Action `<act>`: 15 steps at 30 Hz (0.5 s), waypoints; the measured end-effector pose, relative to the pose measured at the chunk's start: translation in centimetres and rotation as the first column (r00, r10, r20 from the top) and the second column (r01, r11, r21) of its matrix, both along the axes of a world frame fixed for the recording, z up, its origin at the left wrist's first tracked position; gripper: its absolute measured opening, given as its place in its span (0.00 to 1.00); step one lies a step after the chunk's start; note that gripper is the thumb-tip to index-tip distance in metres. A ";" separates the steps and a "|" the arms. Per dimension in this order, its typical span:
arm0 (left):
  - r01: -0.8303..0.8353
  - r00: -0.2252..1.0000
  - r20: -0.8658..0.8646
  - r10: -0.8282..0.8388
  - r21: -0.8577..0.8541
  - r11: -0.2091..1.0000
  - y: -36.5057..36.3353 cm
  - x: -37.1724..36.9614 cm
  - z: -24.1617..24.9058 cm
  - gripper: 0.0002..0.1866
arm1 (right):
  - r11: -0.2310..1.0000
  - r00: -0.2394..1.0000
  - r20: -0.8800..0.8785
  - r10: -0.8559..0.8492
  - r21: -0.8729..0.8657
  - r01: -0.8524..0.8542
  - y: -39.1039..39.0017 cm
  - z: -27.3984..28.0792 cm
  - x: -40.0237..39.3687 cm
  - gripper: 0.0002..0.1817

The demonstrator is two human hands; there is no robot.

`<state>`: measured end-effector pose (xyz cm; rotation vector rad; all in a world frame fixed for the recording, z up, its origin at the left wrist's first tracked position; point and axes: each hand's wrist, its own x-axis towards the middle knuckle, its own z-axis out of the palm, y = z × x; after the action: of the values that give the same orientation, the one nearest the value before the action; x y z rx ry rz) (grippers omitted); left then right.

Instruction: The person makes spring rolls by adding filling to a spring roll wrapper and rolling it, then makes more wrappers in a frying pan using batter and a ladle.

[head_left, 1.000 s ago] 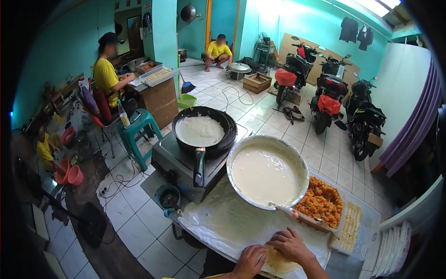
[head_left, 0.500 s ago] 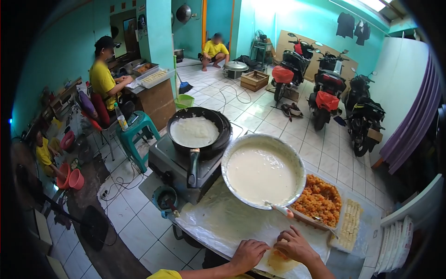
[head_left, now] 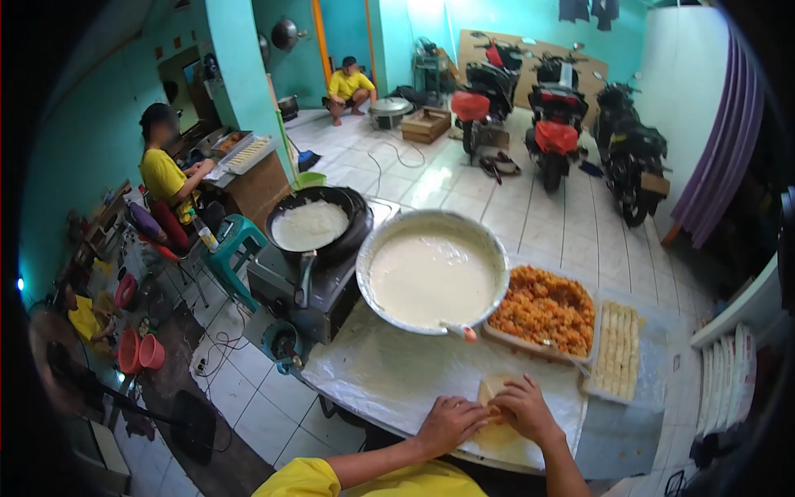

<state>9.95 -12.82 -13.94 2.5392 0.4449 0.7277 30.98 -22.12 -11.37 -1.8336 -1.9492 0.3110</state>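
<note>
On the plastic-covered table (head_left: 356, 373) in front of me lies a thin crepe wrapper (head_left: 500, 436) with a little orange filling showing. My left hand (head_left: 451, 425) pinches its left side with bent fingers. From the right, my right hand (head_left: 527, 410) grips the same wrapper, and the fingertips hide part of the fold. Just beyond them stands a tub of orange chopped filling (head_left: 546, 305) with a spoon resting in it. Beside the tub, pale rolls (head_left: 615, 348) lie in rows in a clear tray. A large pot of white batter (head_left: 431, 282) has a handle over its rim.
A frying pan (head_left: 308, 248) with a pale crepe sits on the gas stove (head_left: 348, 277) at the back left. A green stool (head_left: 228, 257) stands beyond. Several co-workers in yellow shirts sit or squat farther off. Motorbikes (head_left: 551, 124) are parked at the back right.
The view has shifted, so the pot, pan and room appear farther left. Both hands are still on the wrapper, whose far end now shows beyond the fingers.
</note>
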 end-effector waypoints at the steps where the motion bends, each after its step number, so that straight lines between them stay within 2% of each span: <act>1: -0.007 1.000 0.001 0.007 -0.013 1.000 -0.2 0.0 0.0 0.12 | 1.000 0.999 -0.033 0.001 0.012 -0.001 -0.2 -0.4 0.0 0.12; 3: -0.018 1.000 -0.021 0.018 -0.002 1.000 -0.3 0.3 0.4 0.12 | 0.998 0.991 -0.130 0.032 -0.049 -0.039 0.0 -0.4 0.5 0.13; 5: -0.009 0.996 -0.090 0.003 -0.070 0.998 -0.3 0.3 0.2 0.12 | 0.995 0.980 -0.197 -0.010 -0.099 -0.010 0.0 -0.9 1.0 0.14; 7: 0.026 0.999 0.031 -0.024 -0.073 0.997 -0.1 0.0 0.5 0.11 | 0.992 0.968 -0.230 -0.097 0.053 0.112 -0.8 0.0 0.3 0.14; 11: 0.004 1.000 0.001 -0.004 -0.111 0.994 1.0 -0.6 0.9 0.13 | 0.969 0.933 -0.288 -0.218 0.047 0.241 -3.0 0.9 1.5 0.12; 12: -0.026 1.000 0.005 0.027 -0.101 0.995 1.4 -0.6 1.0 0.14 | 0.964 0.935 -0.267 -0.235 0.061 0.260 -3.3 1.0 1.8 0.11; 15: 0.017 0.999 -0.035 -0.019 -0.049 0.999 2.3 -0.7 1.1 0.15 | 0.951 0.909 -0.298 -0.290 0.014 0.308 -4.2 1.3 2.2 0.11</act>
<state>9.26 -10.53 -12.80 2.5106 0.4455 0.6585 33.18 -26.32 -10.07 -1.8902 -1.4397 0.3938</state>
